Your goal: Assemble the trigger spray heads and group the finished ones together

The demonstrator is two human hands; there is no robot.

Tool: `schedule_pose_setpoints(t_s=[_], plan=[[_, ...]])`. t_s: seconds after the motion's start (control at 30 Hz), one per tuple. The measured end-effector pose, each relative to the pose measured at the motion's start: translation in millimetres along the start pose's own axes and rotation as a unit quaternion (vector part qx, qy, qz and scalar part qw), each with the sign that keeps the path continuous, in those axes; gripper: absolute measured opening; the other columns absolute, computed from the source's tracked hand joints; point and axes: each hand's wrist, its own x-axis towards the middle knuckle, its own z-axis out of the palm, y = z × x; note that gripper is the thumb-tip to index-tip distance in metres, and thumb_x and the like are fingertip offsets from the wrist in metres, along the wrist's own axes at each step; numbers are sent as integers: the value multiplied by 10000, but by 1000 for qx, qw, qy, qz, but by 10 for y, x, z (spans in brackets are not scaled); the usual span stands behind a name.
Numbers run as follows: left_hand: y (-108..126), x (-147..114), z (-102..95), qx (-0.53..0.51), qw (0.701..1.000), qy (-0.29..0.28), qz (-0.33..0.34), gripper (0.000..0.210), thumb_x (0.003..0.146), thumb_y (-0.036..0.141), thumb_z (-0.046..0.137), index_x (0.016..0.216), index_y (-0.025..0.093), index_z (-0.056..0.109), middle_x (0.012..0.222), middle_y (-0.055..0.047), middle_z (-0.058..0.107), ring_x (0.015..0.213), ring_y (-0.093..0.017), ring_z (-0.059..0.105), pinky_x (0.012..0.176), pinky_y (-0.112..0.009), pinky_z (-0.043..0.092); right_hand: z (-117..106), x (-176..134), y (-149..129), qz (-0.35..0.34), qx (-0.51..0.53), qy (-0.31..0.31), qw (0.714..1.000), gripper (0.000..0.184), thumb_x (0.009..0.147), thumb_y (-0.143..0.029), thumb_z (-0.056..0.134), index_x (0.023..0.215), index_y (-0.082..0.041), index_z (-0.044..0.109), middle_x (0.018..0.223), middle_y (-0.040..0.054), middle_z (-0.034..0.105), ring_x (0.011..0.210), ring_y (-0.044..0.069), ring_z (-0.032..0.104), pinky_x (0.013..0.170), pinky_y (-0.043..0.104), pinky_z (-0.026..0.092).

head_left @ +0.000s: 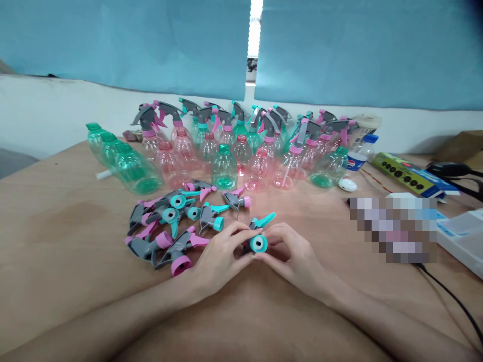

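Note:
Between my two hands is a grey and teal trigger spray head (pixel 258 244), its round teal collar turned toward me with a white ring and dark hole inside. My left hand (pixel 222 256) pinches it from the left with thumb and fingers. From the right, my right hand (pixel 292 254) grips the same spray head, fingers curled and thumb at the collar. Left of my hands lies a loose pile of spray heads (pixel 171 216), some with pink collars and some teal. Beyond them stand clear green bottles (pixel 224 168) and pink bottles (pixel 261 171) with open necks.
Several bottles with spray heads fitted (pixel 302 133) stand at the back. Green bottles (pixel 138 171) are grouped at the left. On the right are a white oval case (pixel 347 185), a yellow-green box (pixel 405 173), a blurred-out patch (pixel 394 231), a black cable (pixel 449 291) and a clear plastic tray (pixel 462 231).

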Motion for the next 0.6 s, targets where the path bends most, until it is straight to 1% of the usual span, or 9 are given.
schedule_pose_setpoints(t_s=[0.07, 0.13, 0.23, 0.3, 0.37, 0.47, 0.6], plan=[[7, 4, -3, -2, 1000, 7, -7, 205, 847, 280, 631, 1047, 239, 607, 1030, -26, 582, 905, -180, 583, 783, -308, 482, 9, -15, 18, -10, -34, 18, 999, 224, 824, -293, 658, 981, -178, 547, 925, 59, 580, 799, 160, 604, 648, 266, 533], [15, 5, -8, -5, 1000, 13, -15, 173, 837, 279, 643, 997, 224, 608, 995, -22, 583, 889, -179, 582, 764, -300, 477, 13, -23, 18, -19, -65, 20, 997, 220, 833, -307, 646, 982, -173, 553, 894, 57, 563, 763, 156, 588, 605, 253, 514], [21, 3, -11, -13, 1000, 16, -21, 153, 833, 253, 644, 971, 210, 598, 960, -21, 566, 851, -168, 580, 720, -280, 472, 8, -19, -20, -26, -87, -11, 996, 156, 883, -292, 581, 979, -169, 579, 784, 29, 558, 669, 136, 567, 540, 226, 471], [17, 3, -7, -20, 999, 15, -21, 155, 830, 247, 648, 969, 205, 594, 942, -17, 551, 807, -155, 572, 682, -264, 464, 0, -10, -57, -29, -92, -22, 995, 169, 898, -294, 562, 998, -161, 593, 722, 13, 561, 616, 127, 553, 519, 222, 448], [5, 3, 3, -19, 999, 19, -25, 141, 832, 261, 649, 948, 204, 593, 913, -11, 539, 787, -150, 562, 669, -260, 454, -6, -4, -90, -39, -101, -19, 994, 228, 882, -333, 589, 1022, -154, 600, 678, -1, 569, 581, 124, 543, 522, 230, 439], [-17, 5, 23, -9, 999, 31, -29, 132, 833, 263, 649, 936, 210, 584, 894, -3, 530, 810, -156, 556, 699, -272, 452, -2, -8, -117, -60, -120, -8, 991, 348, 840, -403, 635, 1056, -132, 603, 650, -5, 592, 563, 128, 544, 532, 240, 438], [-29, 1, 33, -10, 999, 32, -21, 143, 837, 215, 640, 960, 216, 568, 928, -7, 527, 811, -151, 560, 701, -270, 469, 33, -34, -114, -76, -142, 1, 987, 416, 828, -433, 641, 1083, -106, 603, 654, 5, 635, 535, 124, 547, 594, 259, 467]])
